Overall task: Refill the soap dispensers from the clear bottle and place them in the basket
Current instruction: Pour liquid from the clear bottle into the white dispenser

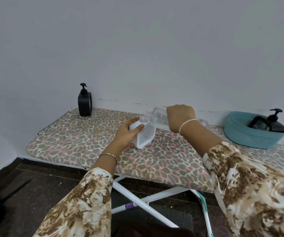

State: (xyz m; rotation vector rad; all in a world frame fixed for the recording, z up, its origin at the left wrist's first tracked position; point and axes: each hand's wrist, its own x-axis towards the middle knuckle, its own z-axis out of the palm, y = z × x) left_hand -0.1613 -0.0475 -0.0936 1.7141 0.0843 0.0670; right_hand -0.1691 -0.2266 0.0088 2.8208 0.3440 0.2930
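Note:
My left hand (127,134) grips a white soap dispenser (143,137) standing on the ironing board, its pump off and its neck open. My right hand (180,117) holds the clear bottle (158,117) tipped on its side, its mouth at the dispenser's neck, clear liquid inside. A black dispenser (84,103) with its pump on stands at the board's far left corner. A teal basket (250,134) at the right holds one black pump dispenser (274,124) and another dark item beside it.
The leopard-print ironing board (86,144) runs along a plain white wall, with a wire rack at its left end. Its white crossed legs (137,200) stand on dark flooring below. A dark object lies at the lower left edge.

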